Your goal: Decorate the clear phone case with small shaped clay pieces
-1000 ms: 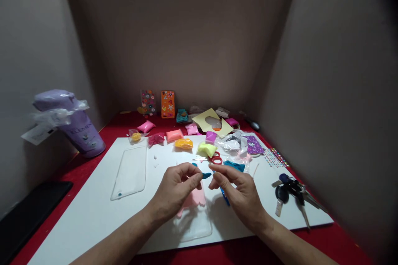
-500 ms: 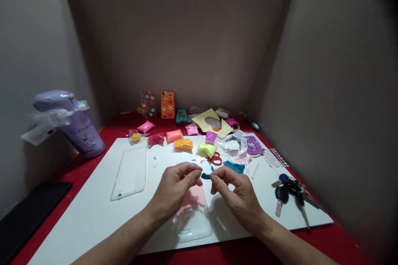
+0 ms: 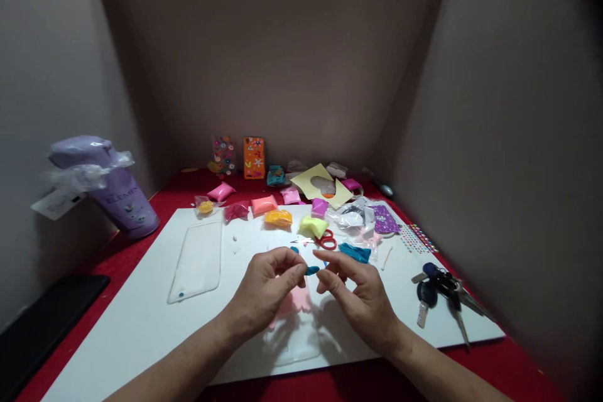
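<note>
My left hand [image 3: 271, 279] pinches a small dark-blue piece of modelling clay [image 3: 311, 271] between thumb and fingertips. Just right of its free end, my right hand [image 3: 353, 286] is open, thumb and index finger apart. Below both hands lies a clear phone case [image 3: 296, 352], partly covered by a flat pink clay layer [image 3: 299, 301] with a wavy edge; my left hand hides some of it. Another bit of blue clay [image 3: 294, 250] shows just above the left fingers. Behind the right hand is a packet of blue clay [image 3: 355, 253].
On the white board [image 3: 136, 301] lie a second clear case [image 3: 198, 260], red-handled scissors [image 3: 326, 240], a cotton swab [image 3: 387, 258] and keys [image 3: 445, 292]. Several coloured clay packets [image 3: 279, 218] line its back. A purple tumbler [image 3: 122, 201] and a black slab [image 3: 51, 311] are left.
My right thumb and index finger have parted and come off the blue clay. The piece stays in my left hand, its free end now tapered and lower.
</note>
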`<move>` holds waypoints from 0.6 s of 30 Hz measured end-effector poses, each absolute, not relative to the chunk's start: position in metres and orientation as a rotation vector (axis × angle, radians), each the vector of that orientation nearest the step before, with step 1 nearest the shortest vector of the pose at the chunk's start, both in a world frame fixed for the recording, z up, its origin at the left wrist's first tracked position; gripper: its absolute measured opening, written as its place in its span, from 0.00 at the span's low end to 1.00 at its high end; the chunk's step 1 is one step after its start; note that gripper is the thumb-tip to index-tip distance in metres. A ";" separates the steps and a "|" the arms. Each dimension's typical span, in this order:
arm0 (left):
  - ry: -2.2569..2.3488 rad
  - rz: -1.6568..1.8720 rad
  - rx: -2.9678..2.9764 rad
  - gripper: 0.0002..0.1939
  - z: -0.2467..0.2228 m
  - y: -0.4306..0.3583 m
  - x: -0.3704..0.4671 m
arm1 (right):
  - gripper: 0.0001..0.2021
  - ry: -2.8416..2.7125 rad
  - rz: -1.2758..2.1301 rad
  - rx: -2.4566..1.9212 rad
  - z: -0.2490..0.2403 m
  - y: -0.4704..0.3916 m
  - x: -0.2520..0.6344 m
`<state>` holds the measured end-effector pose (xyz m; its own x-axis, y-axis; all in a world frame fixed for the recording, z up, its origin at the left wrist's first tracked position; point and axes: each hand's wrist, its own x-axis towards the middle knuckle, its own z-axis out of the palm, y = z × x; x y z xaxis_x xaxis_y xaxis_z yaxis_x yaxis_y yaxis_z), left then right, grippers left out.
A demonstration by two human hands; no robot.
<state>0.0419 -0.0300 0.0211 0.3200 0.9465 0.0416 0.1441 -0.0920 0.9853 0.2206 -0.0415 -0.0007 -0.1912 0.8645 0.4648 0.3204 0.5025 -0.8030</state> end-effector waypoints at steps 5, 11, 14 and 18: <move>1.050 0.968 1.539 0.09 0.022 -0.029 0.045 | 0.08 -1.829 0.693 -1.001 0.003 -0.042 0.218; 1.074 0.990 1.468 0.09 0.025 -0.028 0.045 | 0.08 -1.814 0.706 -1.019 0.002 -0.041 0.220; 1.061 0.929 1.481 0.07 0.025 -0.029 0.045 | 0.08 -1.819 0.708 -1.016 0.003 -0.042 0.220; 1.041 0.922 1.472 0.10 0.025 -0.030 0.045 | 0.08 -1.765 0.726 -1.012 0.004 -0.043 0.220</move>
<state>0.0445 -0.0297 0.0251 0.3217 0.9467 0.0139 0.1288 -0.0583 0.9900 0.2204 -0.0425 0.0036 -0.2148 0.8748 0.4343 0.3163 0.4830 -0.8165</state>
